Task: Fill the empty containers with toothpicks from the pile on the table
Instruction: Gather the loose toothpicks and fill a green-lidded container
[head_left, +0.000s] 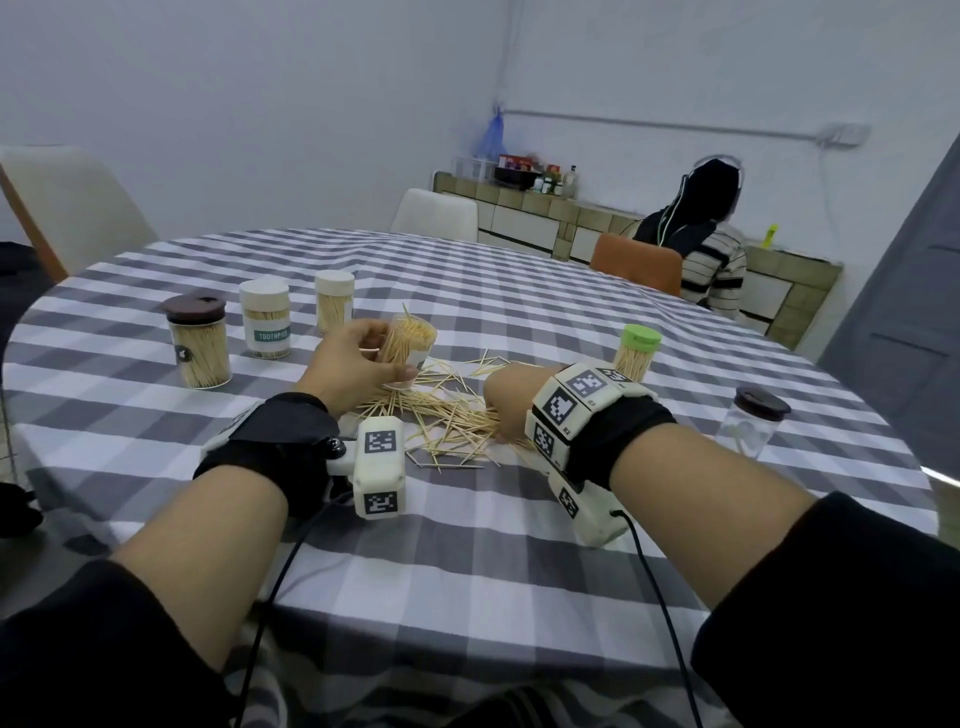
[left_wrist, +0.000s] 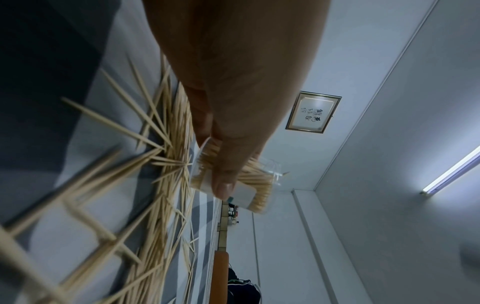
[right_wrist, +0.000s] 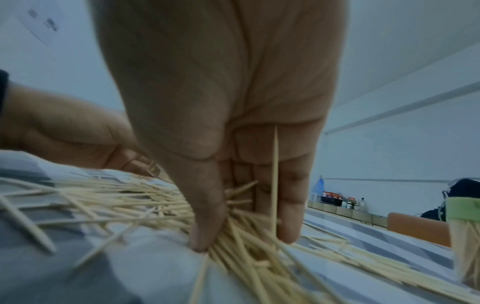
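Four capped containers (head_left: 265, 325) stand full, your left hand (head_left: 358, 364) grips a nearly full open jar (head_left: 408, 345) at 12 o'clock of the pile (head_left: 447, 415), your right hand (right_wrist: 233, 144) pinches toothpicks there; one capped jar (head_left: 750, 426) at 3 o'clock looks empty.

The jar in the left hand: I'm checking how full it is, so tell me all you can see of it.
The open jar is clear plastic with a pale label, lidless and tilted. It is packed with toothpicks nearly to the rim. The left hand grips its side, holding it over the toothpick pile. Whether its base touches the pile cannot be told.
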